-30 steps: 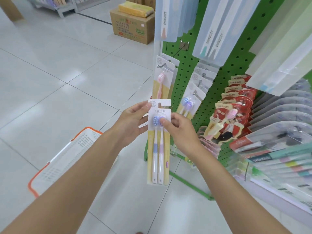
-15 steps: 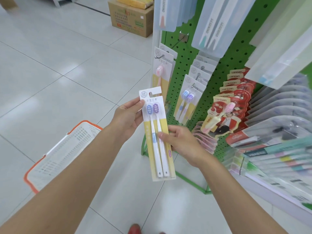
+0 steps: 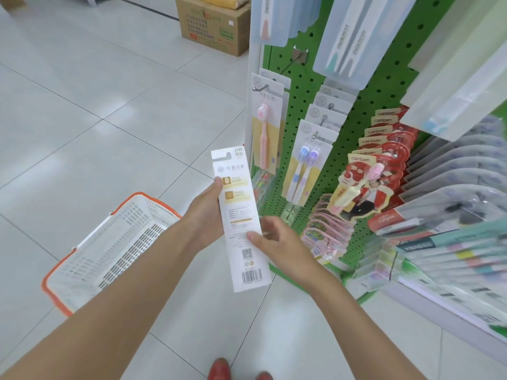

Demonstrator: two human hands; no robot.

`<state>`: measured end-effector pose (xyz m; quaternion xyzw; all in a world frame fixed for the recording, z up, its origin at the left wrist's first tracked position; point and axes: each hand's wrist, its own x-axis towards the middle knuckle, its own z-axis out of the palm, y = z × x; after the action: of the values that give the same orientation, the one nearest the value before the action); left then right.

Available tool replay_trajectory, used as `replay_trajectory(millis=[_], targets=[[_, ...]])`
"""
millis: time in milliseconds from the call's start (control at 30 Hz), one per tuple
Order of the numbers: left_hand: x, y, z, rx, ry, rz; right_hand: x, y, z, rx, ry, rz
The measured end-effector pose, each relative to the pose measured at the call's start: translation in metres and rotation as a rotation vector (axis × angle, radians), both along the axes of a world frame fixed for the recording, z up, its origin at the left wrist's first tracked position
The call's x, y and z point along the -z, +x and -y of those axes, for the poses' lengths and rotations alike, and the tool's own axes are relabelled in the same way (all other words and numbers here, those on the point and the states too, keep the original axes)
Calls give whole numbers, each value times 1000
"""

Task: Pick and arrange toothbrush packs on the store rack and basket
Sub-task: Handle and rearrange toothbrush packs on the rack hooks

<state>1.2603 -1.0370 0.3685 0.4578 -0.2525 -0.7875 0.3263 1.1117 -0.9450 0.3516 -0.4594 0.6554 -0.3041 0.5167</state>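
Note:
I hold a long toothbrush pack [image 3: 238, 212] upright between both hands, its white printed back with a barcode turned toward me. My left hand [image 3: 205, 212] grips its left edge near the upper half. My right hand [image 3: 274, 242] pinches its right edge lower down, thumb on the back. The green pegboard rack [image 3: 310, 86] stands just right of the pack, with a matching two-brush pack [image 3: 304, 171] and a pink single-brush pack [image 3: 264, 133] hanging on hooks. A white basket with an orange rim [image 3: 109, 250] sits on the floor to the left, below my left forearm.
Red carded packs [image 3: 381, 160] and clear boxed brushes [image 3: 452, 176] fill the rack to the right. Large clear packs [image 3: 351, 39] hang higher up. A cardboard box [image 3: 214, 23] stands on the tiled floor behind the rack. Red shoe tips [image 3: 219, 368] show at the bottom.
The pack has been turned over: its front with two brushes faced me before, now its printed back does. It also moved slightly left and down, away from the rack hooks.

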Motion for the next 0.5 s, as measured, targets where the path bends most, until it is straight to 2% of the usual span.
replay_trajectory(millis=[200, 267, 500], targets=[[4, -2, -2, 52, -9, -16, 1, -2, -10, -44, 54, 180], [4, -2, 1, 38, -4, -35, -4, -6, -12, -128, 105, 224], [1, -6, 0, 59, 19, -52, -7, -9, -16, -224, 190, 208]])
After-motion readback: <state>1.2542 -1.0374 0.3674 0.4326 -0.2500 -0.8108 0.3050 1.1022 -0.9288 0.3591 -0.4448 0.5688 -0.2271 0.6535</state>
